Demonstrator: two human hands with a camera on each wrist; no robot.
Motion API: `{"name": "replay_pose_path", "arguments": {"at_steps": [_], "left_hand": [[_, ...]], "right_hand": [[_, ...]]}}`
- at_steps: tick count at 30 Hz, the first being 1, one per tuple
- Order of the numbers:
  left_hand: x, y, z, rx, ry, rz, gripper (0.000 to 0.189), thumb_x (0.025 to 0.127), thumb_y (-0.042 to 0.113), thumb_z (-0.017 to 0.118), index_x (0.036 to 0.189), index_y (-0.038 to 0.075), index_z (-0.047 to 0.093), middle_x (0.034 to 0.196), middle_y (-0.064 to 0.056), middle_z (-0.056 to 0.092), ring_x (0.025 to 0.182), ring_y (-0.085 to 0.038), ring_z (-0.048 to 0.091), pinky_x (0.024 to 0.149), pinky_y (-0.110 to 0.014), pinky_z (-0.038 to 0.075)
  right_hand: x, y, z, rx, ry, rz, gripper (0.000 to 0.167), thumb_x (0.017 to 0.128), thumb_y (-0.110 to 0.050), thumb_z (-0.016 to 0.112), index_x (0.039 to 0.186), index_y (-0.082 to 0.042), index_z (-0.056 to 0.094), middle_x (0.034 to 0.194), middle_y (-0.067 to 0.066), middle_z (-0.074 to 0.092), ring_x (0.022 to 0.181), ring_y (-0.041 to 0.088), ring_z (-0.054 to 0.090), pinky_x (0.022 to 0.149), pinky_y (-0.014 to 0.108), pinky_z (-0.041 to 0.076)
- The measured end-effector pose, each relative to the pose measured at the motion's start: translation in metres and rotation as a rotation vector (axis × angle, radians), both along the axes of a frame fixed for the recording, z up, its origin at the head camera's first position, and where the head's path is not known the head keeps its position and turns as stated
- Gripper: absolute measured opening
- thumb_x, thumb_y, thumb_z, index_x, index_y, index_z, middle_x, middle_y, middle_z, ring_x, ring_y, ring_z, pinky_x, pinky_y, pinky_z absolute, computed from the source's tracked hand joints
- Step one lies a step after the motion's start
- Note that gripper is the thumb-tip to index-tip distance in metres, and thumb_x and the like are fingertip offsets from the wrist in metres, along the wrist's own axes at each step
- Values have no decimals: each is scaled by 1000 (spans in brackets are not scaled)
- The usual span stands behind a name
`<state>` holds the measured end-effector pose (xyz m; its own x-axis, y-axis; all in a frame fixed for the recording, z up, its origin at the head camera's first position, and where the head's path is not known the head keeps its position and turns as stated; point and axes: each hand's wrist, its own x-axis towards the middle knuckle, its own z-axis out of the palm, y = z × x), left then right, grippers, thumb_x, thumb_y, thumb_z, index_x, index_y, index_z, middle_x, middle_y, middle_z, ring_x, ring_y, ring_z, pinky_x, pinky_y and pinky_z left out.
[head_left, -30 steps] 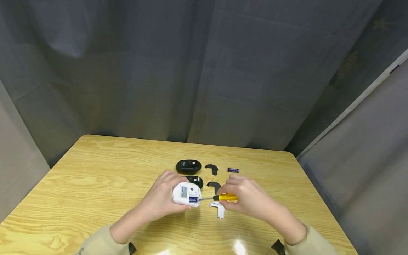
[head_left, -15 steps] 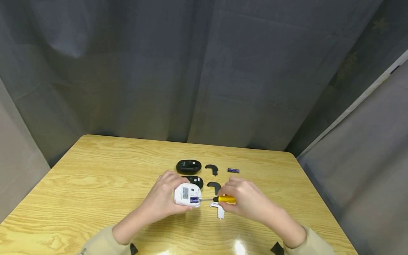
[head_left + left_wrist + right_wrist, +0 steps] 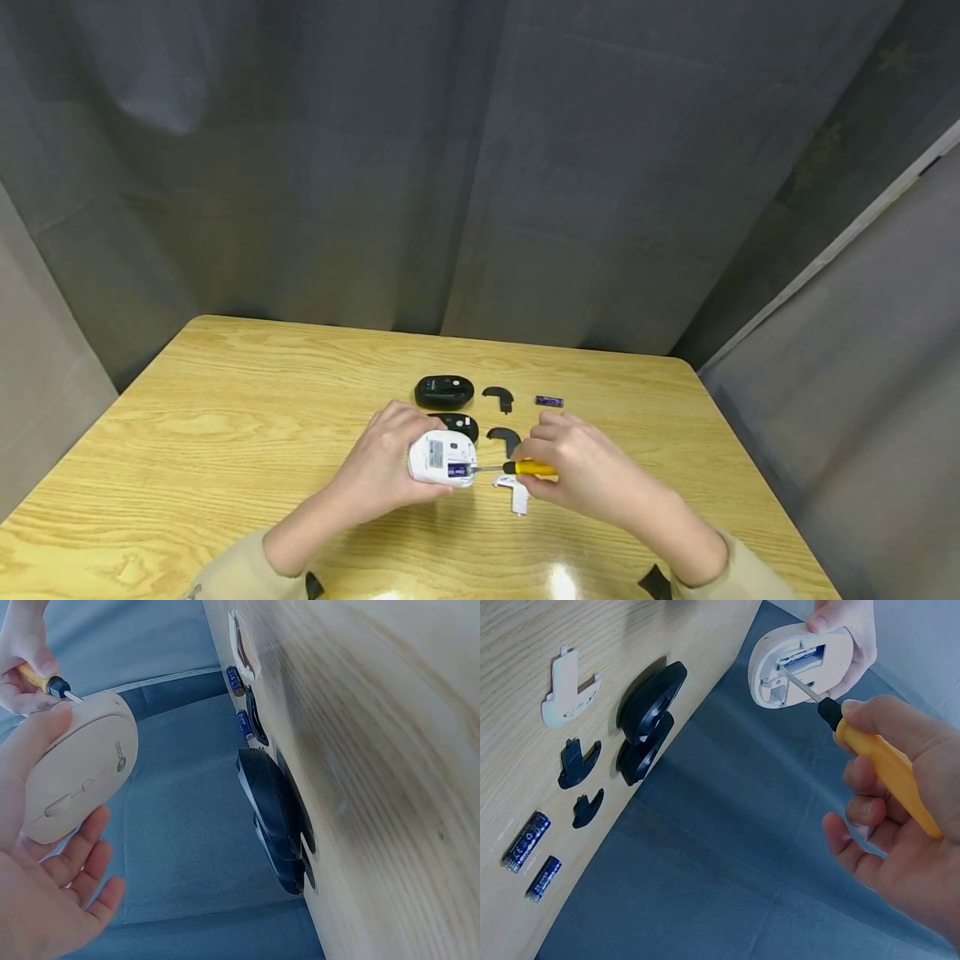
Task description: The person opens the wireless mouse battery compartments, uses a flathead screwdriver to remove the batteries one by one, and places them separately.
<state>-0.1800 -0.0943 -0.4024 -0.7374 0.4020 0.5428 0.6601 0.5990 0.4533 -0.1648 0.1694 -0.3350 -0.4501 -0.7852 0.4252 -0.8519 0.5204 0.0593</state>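
In the head view, my left hand [image 3: 382, 462] holds a white computer mouse [image 3: 423, 460] above the table, with its underside facing me. A blue battery [image 3: 457, 470] lies in the mouse's uncovered battery compartment. My right hand [image 3: 581, 462] grips a screwdriver [image 3: 535, 468] by its yellow handle. In the right wrist view, the thin metal shaft [image 3: 801, 684] reaches into the compartment, its tip at one end of the battery. The left wrist view shows the mouse's top shell [image 3: 86, 761] between thumb and fingers.
Two black mice [image 3: 444, 392] lie on the wooden table [image 3: 247, 433] behind the white one. To their right are two black battery covers [image 3: 501, 398] and a white cover [image 3: 519, 498]. The right wrist view shows two loose blue batteries [image 3: 526, 841].
The white mouse has shifted slightly to the right, and the hands have barely moved. The screwdriver tip stays at the end of the battery in the compartment.
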Motion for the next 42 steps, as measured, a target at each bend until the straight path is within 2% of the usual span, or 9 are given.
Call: {"name": "replay_pose_path", "arguments": {"at_steps": [3,6,13,18,21,25,30,35,42], "left_hand": [[1,0,0,7,13,-2,64,49,42,90,103,16,67,97,9,64,100,-9,49,90,-35,44],[1,1,1,14,27,-2,64,49,42,90,103,15,67,98,8,65,100,-8,49,91,-35,44],[1,0,-1,30,26,6,66,48,42,90,103,15,68,99,8,65,102,-8,49,92,-36,44],[0,-1,-1,57,-3,5,67,46,41,91,104,16,68,101,7,65,104,-8,49,92,-38,45],[0,-1,-1,84,-35,7,68,46,39,92,106,17,67,104,7,64,106,-9,49,91,-39,46],[0,-3,-1,157,-93,-6,69,45,32,93,108,18,67,108,8,61,107,-9,49,90,-40,48],[-2,-5,-3,247,-139,-32,68,45,26,94,108,18,68,111,8,60,107,-10,50,90,-42,48],[-5,-6,-5,315,-188,-49,67,46,28,94,108,21,68,110,9,61,106,-11,52,92,-43,47],[-8,-10,-6,432,-361,-58,69,49,26,93,112,21,67,113,7,62,110,-16,53,99,-48,37]], "right_hand": [[1,-2,0,-6,28,17,17,67,-13,81,80,-16,70,74,-11,63,65,5,40,64,22,41],[1,-5,0,-8,57,30,18,67,-13,81,79,-16,69,72,-11,62,65,6,41,65,22,42],[-3,-2,-7,-55,17,25,19,66,-13,81,81,-15,70,74,-10,62,66,6,42,75,29,47],[-9,5,-12,-105,-23,50,21,66,-13,81,83,-14,70,76,-9,63,70,4,53,87,40,51],[-13,10,-15,-151,-45,78,21,66,-11,80,84,-13,70,77,-9,64,71,4,55,90,45,50],[-18,16,-18,-215,-82,107,21,67,-9,79,86,-13,71,79,-9,65,71,4,52,80,31,52],[-23,24,-22,-293,-196,110,22,70,-8,77,90,-17,71,81,-11,65,71,3,49,62,14,42],[-26,29,-27,-359,-295,109,25,72,-7,78,93,-17,72,82,-9,66,69,5,49,56,11,39],[-26,29,-35,-468,-415,49,21,75,-8,78,92,-17,71,79,-9,65,62,4,49,49,14,42]]}}
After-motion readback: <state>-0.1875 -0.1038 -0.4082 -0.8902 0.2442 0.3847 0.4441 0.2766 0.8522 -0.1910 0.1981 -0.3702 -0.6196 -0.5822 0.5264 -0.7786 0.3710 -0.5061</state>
